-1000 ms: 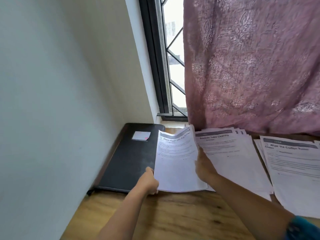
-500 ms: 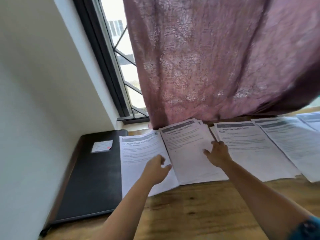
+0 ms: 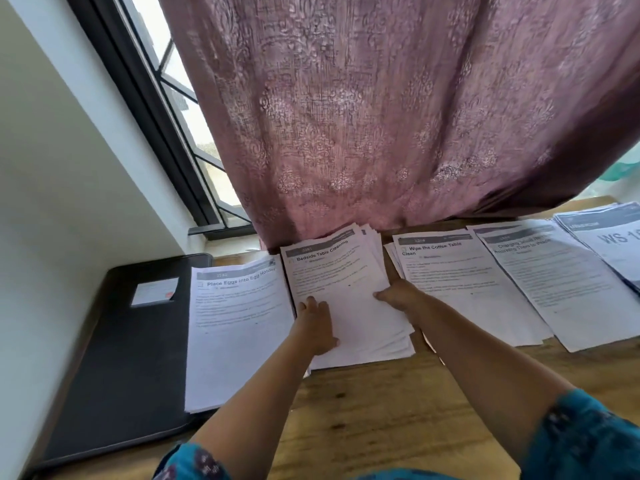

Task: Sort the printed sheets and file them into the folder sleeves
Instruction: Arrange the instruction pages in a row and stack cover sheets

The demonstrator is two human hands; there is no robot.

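Change: the white "Place Eggs into Egg Holder" stack (image 3: 239, 327), gripped a second ago, has been released onto the black folder (image 3: 138, 341).
Hands: left hand (image 3: 317, 327) flat, right hand (image 3: 398, 296) gripping the fanned white "Bedside Table Cleaning" stack (image 3: 346, 292).
Meaning: squaring judged next; sleeves unfilled.

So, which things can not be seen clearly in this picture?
Head view only:
- Body text on the Bedside Table Cleaning stack: too small and blurred.
- Label on the black folder: unreadable.
- Rightmost sheets: cut off by the edge.
- Right hand fingers: tucked under the stack.
- Sheet tops: under the curtain.
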